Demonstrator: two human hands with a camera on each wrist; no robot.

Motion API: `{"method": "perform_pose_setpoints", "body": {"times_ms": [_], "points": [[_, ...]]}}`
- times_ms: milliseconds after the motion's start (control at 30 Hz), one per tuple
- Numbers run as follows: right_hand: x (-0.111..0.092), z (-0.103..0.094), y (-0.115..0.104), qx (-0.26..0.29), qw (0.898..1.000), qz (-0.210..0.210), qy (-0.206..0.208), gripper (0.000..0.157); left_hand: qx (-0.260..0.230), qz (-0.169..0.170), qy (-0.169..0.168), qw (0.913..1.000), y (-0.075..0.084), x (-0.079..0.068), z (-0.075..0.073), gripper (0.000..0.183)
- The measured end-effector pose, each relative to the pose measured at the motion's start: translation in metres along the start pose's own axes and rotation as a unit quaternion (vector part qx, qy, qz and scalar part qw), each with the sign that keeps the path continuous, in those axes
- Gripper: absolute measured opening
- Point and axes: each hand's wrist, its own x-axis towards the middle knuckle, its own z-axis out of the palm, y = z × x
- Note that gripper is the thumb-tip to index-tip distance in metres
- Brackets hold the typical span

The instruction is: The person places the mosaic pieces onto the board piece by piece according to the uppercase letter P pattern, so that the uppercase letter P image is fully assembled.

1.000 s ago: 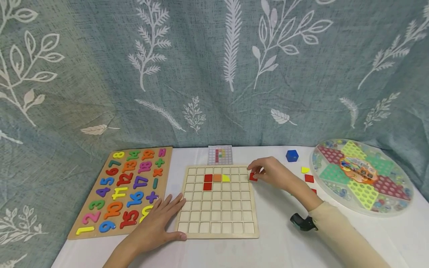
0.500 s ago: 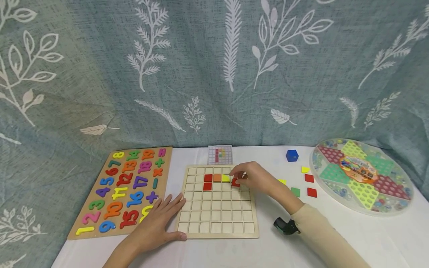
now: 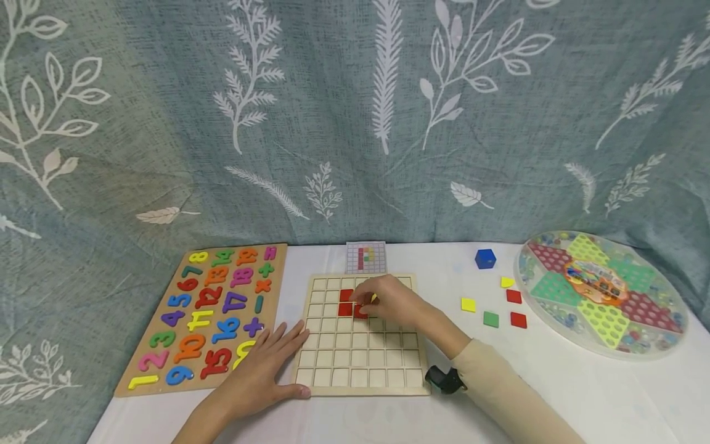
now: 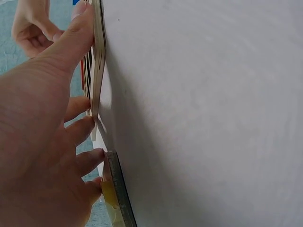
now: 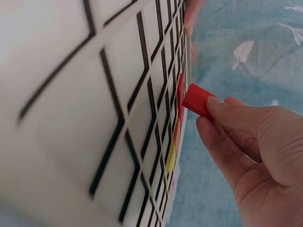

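My right hand (image 3: pixel 394 302) pinches a small red square tile (image 5: pixel 196 100) between thumb and fingers, over the wooden grid board (image 3: pixel 360 357). In the head view this tile is right of the lower of two red tiles (image 3: pixel 345 309) set in cells one above the other. An orange tile and a rounded yellow piece (image 5: pixel 170 161) also sit on the board, mostly covered by my hand in the head view. Fingers spread, my left hand (image 3: pixel 261 370) touches the board's left edge; its thumb is at the lower left corner in the left wrist view.
Loose red, green (image 3: pixel 490 319) and yellow tiles lie right of the board, near a blue die-like block (image 3: pixel 485 259). Farther right is a round marble game board (image 3: pixel 601 293). A number puzzle (image 3: pixel 205 308) lies left. A printed pattern card (image 3: pixel 365 257) sits behind the board.
My right hand has carried the red tile leftward from the board's right edge to beside the placed red tiles. My left hand has stayed at the board's left edge.
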Motion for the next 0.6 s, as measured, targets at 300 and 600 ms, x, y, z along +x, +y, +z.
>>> {"method": "perform_pose_setpoints", "body": {"times_ms": [300, 600], "points": [[0.009, 0.018, -0.009, -0.002, 1.0, -0.011, -0.023, 0.018, 0.003, -0.002, -0.003, 1.0, 0.001, 0.001, 0.0, 0.1], [0.015, 0.028, -0.01, -0.003, 1.0, -0.009, -0.019, 0.018, 0.007, 0.009, 0.004, 0.9999, -0.001, 0.0, 0.0, 0.1]]}}
